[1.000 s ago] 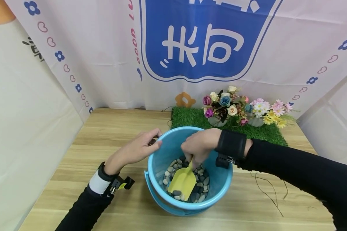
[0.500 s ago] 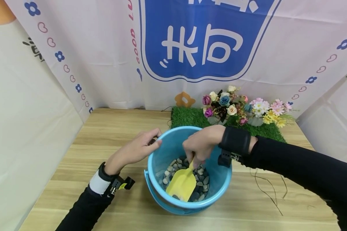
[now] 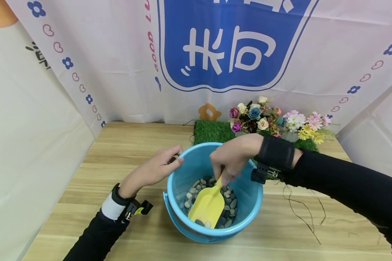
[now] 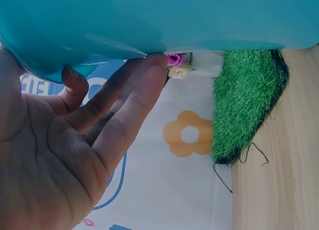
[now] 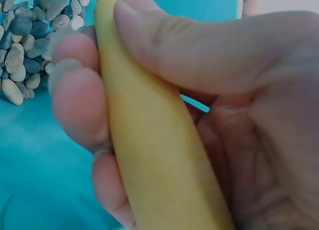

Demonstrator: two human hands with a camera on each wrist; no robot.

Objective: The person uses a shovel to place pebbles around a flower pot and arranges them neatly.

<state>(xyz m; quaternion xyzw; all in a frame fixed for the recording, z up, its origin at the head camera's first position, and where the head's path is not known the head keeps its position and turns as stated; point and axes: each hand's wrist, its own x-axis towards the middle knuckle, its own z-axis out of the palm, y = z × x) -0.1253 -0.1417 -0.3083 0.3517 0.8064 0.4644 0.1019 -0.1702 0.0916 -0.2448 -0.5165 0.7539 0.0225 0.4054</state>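
A light blue bucket [image 3: 251,217] stands on the table, with grey and white pebbles [image 3: 228,210] at its bottom. My left hand [image 3: 151,168] holds the bucket's left rim; in the left wrist view, its fingers [image 4: 124,120] rest against the outer wall. Inside the bucket, my right hand [image 3: 236,156] grips a yellow scoop [image 3: 207,206] by its handle. The blade slants down toward the near wall, with a couple of pebbles at its front edge. Up close in the right wrist view, thumb and fingers wrap the scoop's handle [image 5: 144,130].
Behind the bucket lies a green artificial grass mat [image 3: 212,131] bearing flower bouquets [image 3: 254,117]. Thin dark strands [image 3: 302,208] lie on the wooden table [image 3: 127,145] at right. A printed cloth [image 3: 124,72] hangs at the back. The bucket's handle [image 3: 176,221] hangs down at its near side.
My right hand has risen slightly and shifted right and away, and the scoop's blade now lies more over the pebbles than among them. The left hand and bucket have stayed put.
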